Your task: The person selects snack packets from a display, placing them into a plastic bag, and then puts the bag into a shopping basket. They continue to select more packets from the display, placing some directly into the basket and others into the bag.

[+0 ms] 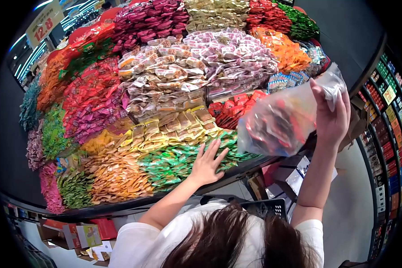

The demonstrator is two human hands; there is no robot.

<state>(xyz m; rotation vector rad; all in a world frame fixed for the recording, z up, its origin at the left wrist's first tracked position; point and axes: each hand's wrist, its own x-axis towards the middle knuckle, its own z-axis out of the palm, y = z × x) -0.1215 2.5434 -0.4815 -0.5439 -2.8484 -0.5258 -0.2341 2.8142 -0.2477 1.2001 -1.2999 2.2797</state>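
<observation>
Fingers spread, my left hand [207, 166] rests on the green-wrapped packets [169, 164] near the front edge of a large display. My right hand [334, 114], raised at the right, is closed on the gathered top of a clear plastic bag [277, 123]. Red and dark wrapped packets show blurrily through the bag. Behind the left hand lie yellow-edged packets [174, 127], and red packets [239, 107] sit just left of the bag. Orange packets [118, 172] are left of the green ones.
The display's dark front rim [134, 202] curves below the packets. Open cardboard boxes [71, 234] stand at lower left, and a white box [295, 176] and a black basket [265, 207] are below the rim. Stocked shelves [386, 134] line the right. A price sign [44, 23] hangs at upper left.
</observation>
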